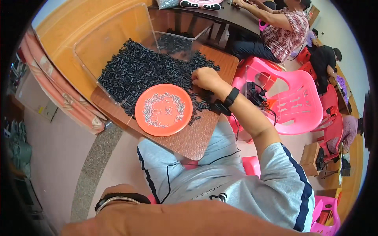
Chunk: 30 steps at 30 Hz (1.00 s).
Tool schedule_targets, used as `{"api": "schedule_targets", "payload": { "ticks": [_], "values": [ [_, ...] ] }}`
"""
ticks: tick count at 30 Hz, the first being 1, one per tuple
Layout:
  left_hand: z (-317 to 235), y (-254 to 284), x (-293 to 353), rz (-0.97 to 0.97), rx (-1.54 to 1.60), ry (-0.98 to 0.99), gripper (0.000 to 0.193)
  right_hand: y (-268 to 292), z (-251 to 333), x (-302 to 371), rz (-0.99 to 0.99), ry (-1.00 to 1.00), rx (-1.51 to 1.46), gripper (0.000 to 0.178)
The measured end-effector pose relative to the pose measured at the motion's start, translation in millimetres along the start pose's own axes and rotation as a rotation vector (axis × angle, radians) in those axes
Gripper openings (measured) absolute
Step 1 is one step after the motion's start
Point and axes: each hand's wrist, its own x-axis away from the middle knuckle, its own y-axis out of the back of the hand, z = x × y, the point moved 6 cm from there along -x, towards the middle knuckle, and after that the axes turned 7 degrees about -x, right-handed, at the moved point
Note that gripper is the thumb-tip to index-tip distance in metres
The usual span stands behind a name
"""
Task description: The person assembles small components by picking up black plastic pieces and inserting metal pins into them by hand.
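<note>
My right hand (207, 78), a black watch on its wrist, is over the right side of a large heap of small black tubular pieces (143, 67). Its fingers are curled together and bent down at the heap; what they hold, if anything, is hidden. Nearer me, an orange-red round plate (163, 131) carries many tiny silvery pins (180, 110), mostly spread in a ring. Very close along the lower edge is my left hand (177, 218), large and cut off, with a bracelet (118, 200) at the wrist. Its fingers are out of sight.
The heap spills from a clear plastic bin (84, 59) lying tipped on a brown board (189, 143) over my knees. A pink chair (297, 104) with black cabled devices (256, 94) stands at right. Another person (285, 35) sits at a dark table (214, 16) beyond.
</note>
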Motion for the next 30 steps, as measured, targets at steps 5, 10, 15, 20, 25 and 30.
{"api": "schedule_targets", "payload": {
  "ticks": [5, 10, 15, 20, 25, 30],
  "values": [
    [-5, -1, 7, -0.013, -0.002, -0.014, 0.015, -7, 1, 6, -0.012, 0.026, 0.028, 0.017],
    [-4, -2, 12, -0.022, 0.015, 0.008, 0.014, -10, 1, 5, 0.001, -0.01, 0.01, 0.015],
    [-7, -5, 15, -0.023, 0.012, 0.001, 0.014, -11, -3, 0, 0.04, -0.043, -0.006, 0.015],
    [-6, -4, 16, -0.031, 0.002, -0.01, 0.014, -9, -7, 1, -0.034, 0.03, -0.025, 0.017],
    [-5, -5, 19, -0.036, 0.011, -0.01, 0.014, 5, -4, 3, -0.087, 0.039, -0.128, 0.018],
    [-5, -12, 19, -0.031, 0.019, -0.03, 0.014, 17, 10, 18, -0.174, 0.108, -0.315, 0.018]
  ]
}}
